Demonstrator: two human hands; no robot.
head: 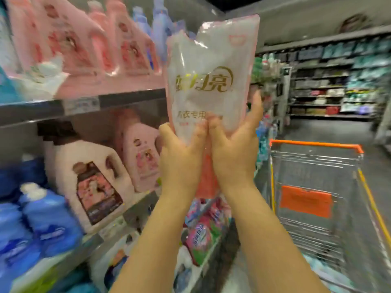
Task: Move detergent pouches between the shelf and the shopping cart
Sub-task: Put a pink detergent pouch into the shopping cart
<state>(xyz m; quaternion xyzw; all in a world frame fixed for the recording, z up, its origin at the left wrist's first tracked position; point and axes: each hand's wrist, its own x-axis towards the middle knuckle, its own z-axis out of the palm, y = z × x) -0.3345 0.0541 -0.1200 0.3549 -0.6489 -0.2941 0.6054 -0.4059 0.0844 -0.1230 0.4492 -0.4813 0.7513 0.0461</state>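
**Detergent pouch (211,81) raised in both grips, between shelf and cart**

Held upright in the air, white front with gold lettering facing the camera, pink along the edges and at the bottom. Grasped low down by the left grip (179,157), thumb pressed on the front, fingers out of sight behind. Grasped likewise by the right grip (234,153), thumb on the front just beside the left thumb, fingers reaching up along the right edge. Apart from both the shelf (84,111) on the left and the shopping cart (317,146) on the right; in front of the shelf's edge, higher than the cart's basket.

On the upper board: pink bottles (63,39), blurred. One level down: a white jug (91,182) with a dark label, a paler pink bottle beside it, blue bottles (42,218) at lower left. Lower still, beneath the forearms: colourful pouches (201,235), packed close together. Orange handle and orange flap on the wire cart. Across the aisle: far shelving (338,81), stocked, too blurred to read.
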